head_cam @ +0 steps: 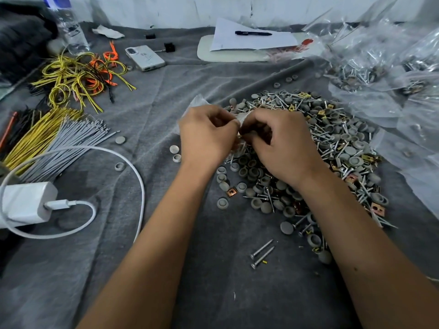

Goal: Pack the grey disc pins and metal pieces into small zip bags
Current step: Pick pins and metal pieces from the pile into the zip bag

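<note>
Holding: both hands meet over the near-left edge of the pile and pinch one small clear zip bag (198, 103) between them.
Left hand (206, 134): fingers curl in tight, thumb and fingertips pinch the bag's edge; most of the bag sticks up behind this hand.
Right hand (280, 141): fingers curl too, pinching the same bag right next to the left hand's fingertips; something small and coppery shows between the two hands, but it is too hidden to tell what it is.
Pile (316, 148): grey disc pins, long screws and small copper-colored metal pieces all mixed in a heap on the grey cloth (166, 233), under and to the right of the hands.
Loose screws (262, 254): two lie side by side on the cloth, near the right forearm, apart from the pile.
Stray discs (174, 149): a few grey caps sit alone on the cloth, just left of the left hand.
Filled bags (370, 67): clear bags with pins inside are heaped at the far right.
Wires (78, 74): yellow, orange and black loops lie far left, with a bundle of grey ties (78, 136) nearer.
Charger (27, 203): a white plug and cable rest at the left edge.
Phone (145, 58): it lies flat at the back, near a paper with a pen (253, 33).
</note>
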`<action>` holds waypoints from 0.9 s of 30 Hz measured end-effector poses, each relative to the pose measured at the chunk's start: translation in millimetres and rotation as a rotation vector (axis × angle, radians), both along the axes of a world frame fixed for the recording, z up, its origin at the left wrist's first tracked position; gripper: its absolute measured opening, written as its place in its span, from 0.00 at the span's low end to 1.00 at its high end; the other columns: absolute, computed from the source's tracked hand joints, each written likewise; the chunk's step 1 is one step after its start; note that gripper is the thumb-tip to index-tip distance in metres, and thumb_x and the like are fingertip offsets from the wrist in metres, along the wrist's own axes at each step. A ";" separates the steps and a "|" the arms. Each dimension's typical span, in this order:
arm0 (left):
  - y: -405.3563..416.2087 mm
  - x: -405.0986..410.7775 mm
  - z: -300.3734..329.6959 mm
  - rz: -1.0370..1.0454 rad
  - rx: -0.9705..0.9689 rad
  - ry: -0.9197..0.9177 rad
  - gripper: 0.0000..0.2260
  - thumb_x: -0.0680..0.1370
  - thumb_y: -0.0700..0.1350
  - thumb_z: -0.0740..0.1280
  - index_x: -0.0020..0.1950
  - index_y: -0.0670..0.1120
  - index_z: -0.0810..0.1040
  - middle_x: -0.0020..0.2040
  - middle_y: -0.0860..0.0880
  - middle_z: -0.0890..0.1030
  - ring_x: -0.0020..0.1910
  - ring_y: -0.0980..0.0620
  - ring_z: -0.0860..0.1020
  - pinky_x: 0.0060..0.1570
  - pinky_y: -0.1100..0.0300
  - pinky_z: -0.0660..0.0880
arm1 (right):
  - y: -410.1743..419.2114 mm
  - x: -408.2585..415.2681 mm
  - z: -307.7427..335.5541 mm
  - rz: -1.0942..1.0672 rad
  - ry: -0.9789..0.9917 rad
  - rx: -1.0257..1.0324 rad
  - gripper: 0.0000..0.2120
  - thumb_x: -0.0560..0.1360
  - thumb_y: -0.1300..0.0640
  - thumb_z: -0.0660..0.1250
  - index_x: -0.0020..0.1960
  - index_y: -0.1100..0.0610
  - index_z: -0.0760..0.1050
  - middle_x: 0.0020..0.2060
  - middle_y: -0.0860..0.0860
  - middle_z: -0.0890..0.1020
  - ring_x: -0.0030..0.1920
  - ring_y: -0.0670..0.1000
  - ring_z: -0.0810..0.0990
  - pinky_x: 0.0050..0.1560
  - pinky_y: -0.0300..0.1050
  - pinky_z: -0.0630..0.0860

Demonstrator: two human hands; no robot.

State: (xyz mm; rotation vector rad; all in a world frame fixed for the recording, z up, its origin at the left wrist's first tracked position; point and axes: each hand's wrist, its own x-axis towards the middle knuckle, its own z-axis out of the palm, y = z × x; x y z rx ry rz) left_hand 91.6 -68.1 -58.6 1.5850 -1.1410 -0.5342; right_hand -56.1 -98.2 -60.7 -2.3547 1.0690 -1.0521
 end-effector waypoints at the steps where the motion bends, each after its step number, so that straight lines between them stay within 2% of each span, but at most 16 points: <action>1: 0.2 -1.2 0.3 -0.002 -0.013 0.021 0.06 0.75 0.36 0.72 0.40 0.45 0.85 0.30 0.48 0.83 0.28 0.53 0.82 0.32 0.59 0.78 | 0.2 0.1 0.7 0.004 0.014 -0.010 0.10 0.75 0.66 0.72 0.53 0.55 0.85 0.45 0.46 0.86 0.45 0.40 0.83 0.49 0.26 0.74; 6: -0.8 -2.0 0.6 -0.037 -0.027 0.188 0.06 0.77 0.35 0.72 0.41 0.44 0.84 0.30 0.46 0.82 0.27 0.52 0.80 0.31 0.60 0.76 | -0.1 -0.3 3.1 -0.010 0.036 -0.050 0.10 0.76 0.66 0.72 0.53 0.55 0.87 0.47 0.49 0.87 0.47 0.45 0.83 0.52 0.31 0.75; 11: -0.5 0.7 2.4 -0.051 -0.059 0.430 0.02 0.78 0.32 0.71 0.45 0.36 0.84 0.31 0.45 0.81 0.27 0.56 0.77 0.29 0.65 0.74 | 2.0 0.9 6.1 -0.032 -0.064 -0.076 0.11 0.77 0.63 0.73 0.59 0.57 0.85 0.51 0.51 0.86 0.51 0.46 0.83 0.57 0.38 0.78; 13: -1.2 2.2 2.6 -0.043 -0.066 0.488 0.04 0.78 0.32 0.71 0.44 0.37 0.84 0.31 0.45 0.80 0.27 0.56 0.77 0.29 0.65 0.75 | 1.5 0.2 7.7 -0.083 -0.167 -0.040 0.11 0.76 0.62 0.74 0.59 0.57 0.84 0.51 0.49 0.86 0.50 0.43 0.83 0.55 0.37 0.79; 15: -2.4 4.0 3.2 -0.037 -0.075 0.555 0.05 0.78 0.33 0.71 0.42 0.39 0.83 0.30 0.46 0.80 0.27 0.56 0.76 0.30 0.64 0.75 | 0.3 -0.6 8.0 -0.126 -0.258 -0.008 0.07 0.76 0.61 0.75 0.54 0.57 0.83 0.46 0.47 0.85 0.46 0.42 0.83 0.49 0.35 0.79; 18: -4.1 7.5 3.8 -0.033 -0.114 0.661 0.07 0.77 0.32 0.71 0.40 0.40 0.83 0.30 0.47 0.80 0.26 0.56 0.75 0.30 0.65 0.74 | -0.6 -2.4 6.5 -0.131 -0.291 0.011 0.06 0.76 0.61 0.75 0.53 0.57 0.83 0.43 0.47 0.84 0.44 0.42 0.83 0.47 0.36 0.80; 20: -4.6 9.5 3.1 -0.039 -0.136 0.642 0.07 0.77 0.33 0.71 0.40 0.41 0.83 0.29 0.48 0.80 0.26 0.56 0.76 0.29 0.65 0.74 | 1.9 -1.1 6.5 -0.087 -0.218 -0.033 0.10 0.76 0.62 0.74 0.57 0.56 0.82 0.45 0.46 0.84 0.46 0.41 0.83 0.49 0.36 0.80; 23: -3.7 10.3 2.8 -0.062 -0.168 0.582 0.05 0.77 0.34 0.72 0.42 0.41 0.83 0.30 0.48 0.81 0.27 0.55 0.76 0.29 0.64 0.73 | 4.4 3.0 6.0 0.007 -0.087 -0.118 0.14 0.76 0.64 0.74 0.61 0.57 0.83 0.53 0.49 0.86 0.53 0.44 0.83 0.59 0.39 0.79; 27: -3.9 12.2 7.1 -0.015 -0.282 0.508 0.04 0.76 0.32 0.71 0.42 0.38 0.83 0.30 0.49 0.81 0.26 0.57 0.75 0.28 0.65 0.72 | 1.2 0.2 4.9 -0.021 -0.070 -0.168 0.08 0.76 0.62 0.75 0.54 0.58 0.85 0.50 0.51 0.86 0.52 0.46 0.83 0.59 0.36 0.77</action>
